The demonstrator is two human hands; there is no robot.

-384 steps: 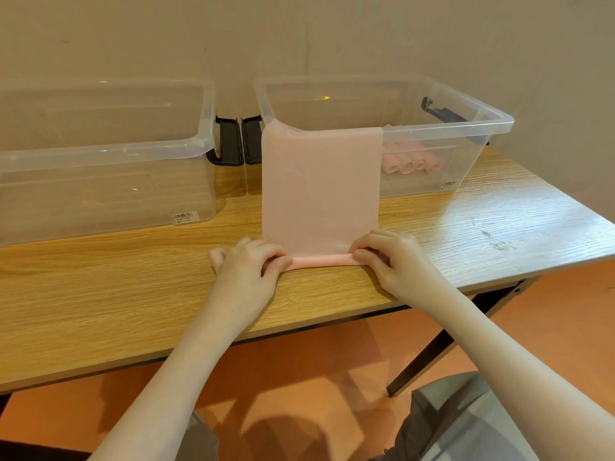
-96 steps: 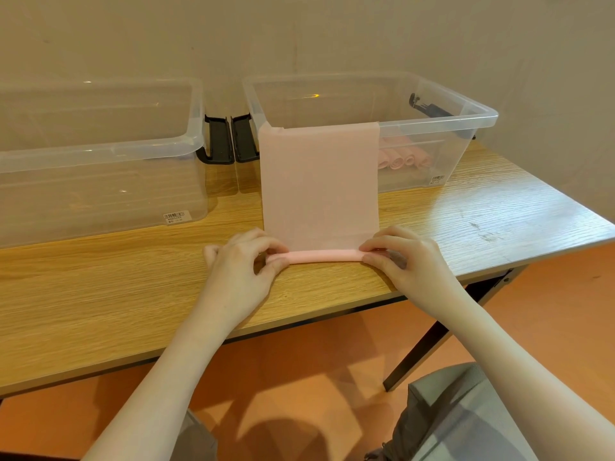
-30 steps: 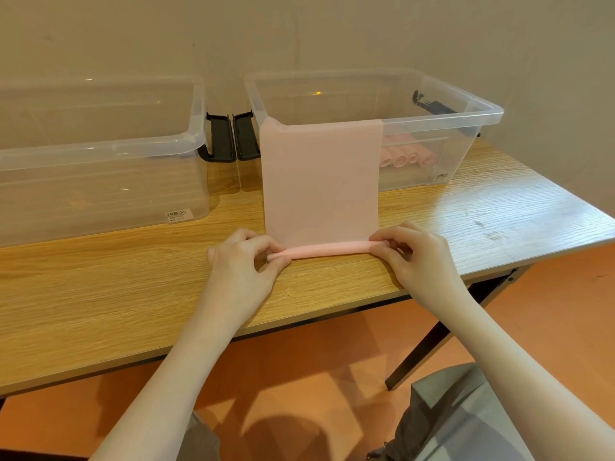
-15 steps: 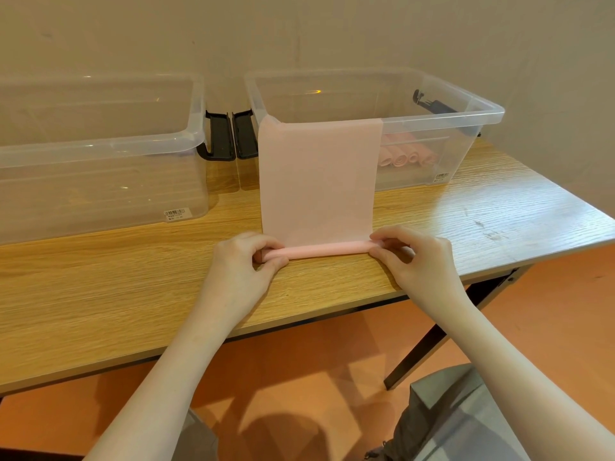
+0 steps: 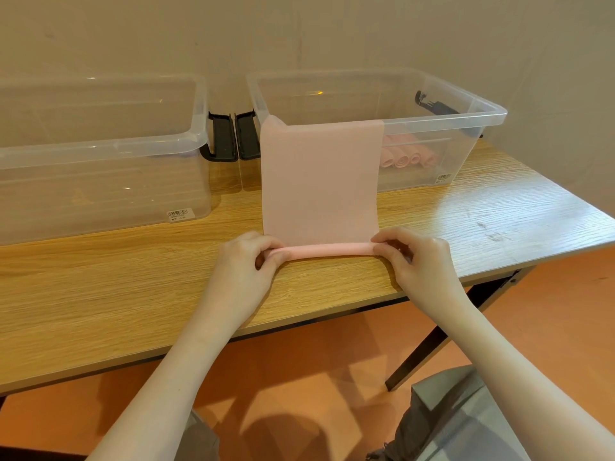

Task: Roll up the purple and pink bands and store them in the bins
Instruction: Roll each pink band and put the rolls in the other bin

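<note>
A pink band (image 5: 319, 181) hangs from the front rim of the right clear bin (image 5: 472, 104) down onto the wooden table (image 5: 100, 287). Its near end is wound into a thin roll lying across the table. My left hand (image 5: 248, 261) pinches the roll's left end. At the roll's right end, my right hand (image 5: 416, 257) pinches it between fingers and thumb. Several rolled pink bands (image 5: 406, 156) lie inside the right bin. No purple band is in view.
A second clear bin (image 5: 100, 144) stands at the left of the table, with nothing visible inside. Black lid latches (image 5: 233, 134) sit between the two bins. A wall rises close behind them. The table's front edge is just under my wrists.
Over the earlier frames the roll has grown slightly thicker and moved a little toward the bin. Both hands stay at its ends.
</note>
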